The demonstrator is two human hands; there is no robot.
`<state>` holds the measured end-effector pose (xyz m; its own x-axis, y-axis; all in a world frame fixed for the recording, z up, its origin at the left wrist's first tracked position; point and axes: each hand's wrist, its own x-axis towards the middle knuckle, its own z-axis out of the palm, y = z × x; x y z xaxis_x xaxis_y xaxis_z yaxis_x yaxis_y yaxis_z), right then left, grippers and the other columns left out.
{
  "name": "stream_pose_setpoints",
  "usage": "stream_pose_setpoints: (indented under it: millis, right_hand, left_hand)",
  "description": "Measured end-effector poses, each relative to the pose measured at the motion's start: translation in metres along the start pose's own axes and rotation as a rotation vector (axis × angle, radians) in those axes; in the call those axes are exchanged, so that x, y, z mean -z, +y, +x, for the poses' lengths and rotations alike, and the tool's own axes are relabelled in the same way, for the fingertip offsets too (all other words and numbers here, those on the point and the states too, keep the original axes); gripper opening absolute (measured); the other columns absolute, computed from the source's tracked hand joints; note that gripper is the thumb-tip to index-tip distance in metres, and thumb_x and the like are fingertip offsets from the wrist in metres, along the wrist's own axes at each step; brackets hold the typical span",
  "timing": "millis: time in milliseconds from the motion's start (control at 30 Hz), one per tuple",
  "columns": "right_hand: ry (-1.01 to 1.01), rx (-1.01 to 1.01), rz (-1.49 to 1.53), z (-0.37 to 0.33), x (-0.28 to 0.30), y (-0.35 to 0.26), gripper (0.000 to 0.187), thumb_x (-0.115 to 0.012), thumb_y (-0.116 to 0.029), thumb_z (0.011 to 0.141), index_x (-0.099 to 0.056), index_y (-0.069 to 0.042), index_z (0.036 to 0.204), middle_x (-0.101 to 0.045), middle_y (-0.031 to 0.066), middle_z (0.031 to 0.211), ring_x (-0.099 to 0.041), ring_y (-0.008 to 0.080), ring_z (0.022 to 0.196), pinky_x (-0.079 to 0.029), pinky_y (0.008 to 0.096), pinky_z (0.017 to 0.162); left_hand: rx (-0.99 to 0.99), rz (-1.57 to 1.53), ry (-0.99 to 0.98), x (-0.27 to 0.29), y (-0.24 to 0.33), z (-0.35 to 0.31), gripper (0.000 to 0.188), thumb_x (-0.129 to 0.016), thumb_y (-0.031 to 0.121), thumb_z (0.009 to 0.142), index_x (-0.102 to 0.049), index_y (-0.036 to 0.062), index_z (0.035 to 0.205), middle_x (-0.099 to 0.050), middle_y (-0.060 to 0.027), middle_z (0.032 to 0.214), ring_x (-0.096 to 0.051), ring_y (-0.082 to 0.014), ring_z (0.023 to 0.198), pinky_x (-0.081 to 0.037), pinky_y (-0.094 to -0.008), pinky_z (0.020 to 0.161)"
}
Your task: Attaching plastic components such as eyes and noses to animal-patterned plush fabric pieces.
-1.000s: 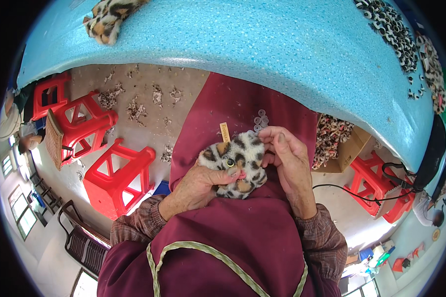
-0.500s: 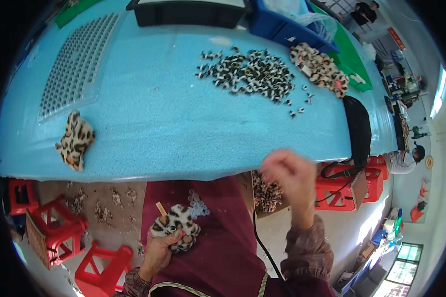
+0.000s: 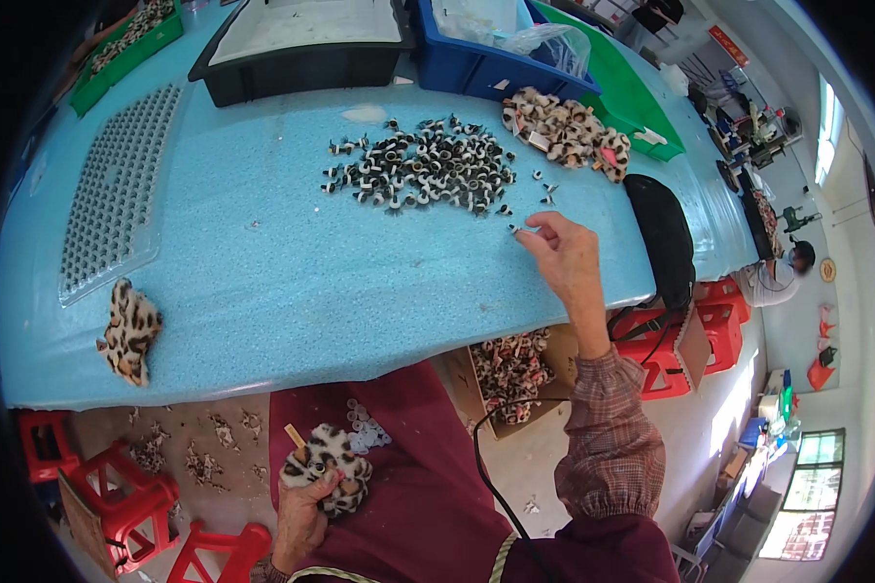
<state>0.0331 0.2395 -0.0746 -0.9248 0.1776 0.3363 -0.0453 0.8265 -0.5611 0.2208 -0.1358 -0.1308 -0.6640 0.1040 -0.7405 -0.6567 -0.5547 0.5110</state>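
Note:
My left hand (image 3: pixel 301 517) is closed round a leopard-print plush piece (image 3: pixel 345 471) above my lap; a small yellowish strip (image 3: pixel 295 435) sticks up from its top. One round eye shows on the plush. Out over the blue table, my right hand (image 3: pixel 566 257) pinches a small black-and-white toy eye (image 3: pixel 513 229) between thumb and forefinger. Beyond it lies a heap of similar toy eyes (image 3: pixel 423 167), with a few strays at its right. Several translucent washers (image 3: pixel 365 428) rest on my dark red apron beside the plush.
Another leopard-print piece (image 3: pixel 129 332) lies at the table's left, below a studded clear tray (image 3: pixel 122 189). More plush pieces (image 3: pixel 564 131) sit by the blue bin (image 3: pixel 501 76) and black bin (image 3: pixel 306 73). A black bag (image 3: pixel 661 228) hangs over the right edge, above red stools (image 3: pixel 651 364). A cardboard box (image 3: pixel 544 413) holds plush pieces.
My right hand has moved from the table's front edge forward toward the eye heap and now pinches a toy eye. My left hand keeps hold of the plush. The whole view has shifted.

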Motion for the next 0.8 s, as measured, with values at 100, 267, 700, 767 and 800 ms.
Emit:
stream_pose_setpoints:
  millis: [100, 267, 700, 767, 800]
  right_hand:
    - [-0.019, -0.072, -0.217, 0.002, -0.009, -0.012, 0.023, -0.075, -0.020, 0.073, -0.067, -0.005, 0.089, -0.065, 0.0120, 0.070, -0.064, 0.0238, 0.064, -0.051, 0.0359, 0.060]
    - [-0.040, 0.021, -0.243, -0.002, -0.010, -0.016, 0.030, -0.075, -0.020, 0.073, -0.065, -0.009, 0.099, -0.063, 0.0132, 0.079, -0.063, 0.0266, 0.073, -0.050, 0.0382, 0.063]
    - [-0.112, 0.466, -0.246, 0.008, 0.001, 0.009, 0.024, -0.065, 0.005, 0.071, -0.066, -0.007, 0.091, -0.064, 0.0107, 0.089, -0.062, 0.0289, 0.080, -0.051, 0.0369, 0.069]
    - [-0.134, 0.456, -0.237, 0.009, -0.007, 0.012, 0.019, -0.066, 0.002, 0.071, -0.067, -0.006, 0.089, -0.064, 0.0093, 0.083, -0.062, 0.0265, 0.079, -0.051, 0.0365, 0.070]
    - [-0.113, 0.480, -0.175, 0.011, -0.010, 0.013, 0.018, -0.065, 0.002, 0.072, -0.066, -0.005, 0.088, -0.064, 0.0100, 0.082, -0.062, 0.0271, 0.079, -0.051, 0.0368, 0.070]
  left_hand:
    - [-0.022, 0.007, -0.037, -0.005, 0.001, 0.001, 0.028, -0.066, -0.004, 0.079, -0.059, -0.0042, 0.107, -0.068, -0.0117, 0.093, -0.067, -0.0191, 0.082, -0.056, -0.0320, 0.075]
    - [-0.024, 0.015, -0.017, -0.005, 0.002, -0.001, 0.028, -0.065, -0.004, 0.079, -0.059, -0.0039, 0.107, -0.068, -0.0116, 0.093, -0.067, -0.0192, 0.081, -0.056, -0.0316, 0.074]
    - [0.026, 0.011, 0.015, 0.006, -0.007, 0.001, 0.027, -0.065, -0.003, 0.080, -0.060, -0.0034, 0.107, -0.067, -0.0099, 0.093, -0.066, -0.0181, 0.084, -0.055, -0.0314, 0.078]
    - [0.043, 0.011, 0.041, -0.001, 0.001, -0.004, 0.029, -0.064, -0.004, 0.080, -0.059, -0.0027, 0.109, -0.067, -0.0102, 0.095, -0.066, -0.0185, 0.086, -0.054, -0.0314, 0.079]
    - [0.054, 0.012, 0.059, -0.002, 0.001, -0.010, 0.032, -0.064, -0.005, 0.080, -0.057, -0.0020, 0.111, -0.067, -0.0104, 0.097, -0.066, -0.0189, 0.088, -0.054, -0.0314, 0.080]
